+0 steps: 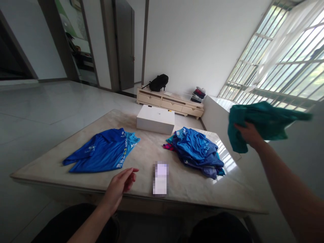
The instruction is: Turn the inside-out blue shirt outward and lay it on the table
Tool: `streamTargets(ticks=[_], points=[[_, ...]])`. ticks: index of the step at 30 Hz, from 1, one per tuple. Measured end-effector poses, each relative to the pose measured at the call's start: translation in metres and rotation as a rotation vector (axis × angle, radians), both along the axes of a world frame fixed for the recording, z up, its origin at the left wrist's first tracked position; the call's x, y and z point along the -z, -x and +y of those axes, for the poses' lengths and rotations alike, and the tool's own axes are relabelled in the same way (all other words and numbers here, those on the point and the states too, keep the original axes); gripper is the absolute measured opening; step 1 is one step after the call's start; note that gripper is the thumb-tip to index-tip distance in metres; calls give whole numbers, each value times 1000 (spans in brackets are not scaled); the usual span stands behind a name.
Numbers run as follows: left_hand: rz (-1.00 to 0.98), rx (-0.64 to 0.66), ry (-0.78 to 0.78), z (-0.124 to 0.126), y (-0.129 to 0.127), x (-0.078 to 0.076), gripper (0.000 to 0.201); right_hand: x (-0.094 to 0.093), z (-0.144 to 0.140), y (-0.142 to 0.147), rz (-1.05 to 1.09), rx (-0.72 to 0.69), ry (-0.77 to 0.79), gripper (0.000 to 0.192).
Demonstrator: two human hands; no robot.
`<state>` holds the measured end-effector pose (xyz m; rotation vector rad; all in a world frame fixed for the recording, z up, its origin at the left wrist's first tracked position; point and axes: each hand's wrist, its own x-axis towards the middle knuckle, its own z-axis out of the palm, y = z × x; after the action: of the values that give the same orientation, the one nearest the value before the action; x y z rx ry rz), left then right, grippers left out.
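Note:
My right hand (249,134) is raised off the table's right side, gripping a teal garment (268,118) that swings out to the right, slightly blurred. Over the table's front edge hovers my left hand (123,182), with nothing in it. Its index finger is stretched and the others are loosely bent. Beyond that hand, blue shorts (101,150) with white printing lie spread flat, a lighter blue piece (131,141) showing from under them. A rumpled heap of blue clothes (194,148) sits on the right of the table, with pink and teal edges poking out.
A phone-like pixelated rectangle (160,179) lies at the front middle of the stone-topped table (146,155). Behind stands a white box (155,119). A low cabinet (162,101) by the wall carries a black backpack (159,82) and a folded clothes stack (198,95).

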<state>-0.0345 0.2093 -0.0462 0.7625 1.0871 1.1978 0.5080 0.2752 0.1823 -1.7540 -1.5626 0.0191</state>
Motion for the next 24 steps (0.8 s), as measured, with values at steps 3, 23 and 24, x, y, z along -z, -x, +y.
streamTargets(ticks=[3, 23, 24], points=[[78, 91, 2, 2, -1, 2, 61, 60, 58, 37, -146, -183, 263, 25], [505, 146, -139, 16, 21, 7, 56, 284, -39, 109, -294, -153, 430, 71], [562, 128, -154, 18, 26, 9, 56, 287, -48, 108, -243, -146, 411, 68]])
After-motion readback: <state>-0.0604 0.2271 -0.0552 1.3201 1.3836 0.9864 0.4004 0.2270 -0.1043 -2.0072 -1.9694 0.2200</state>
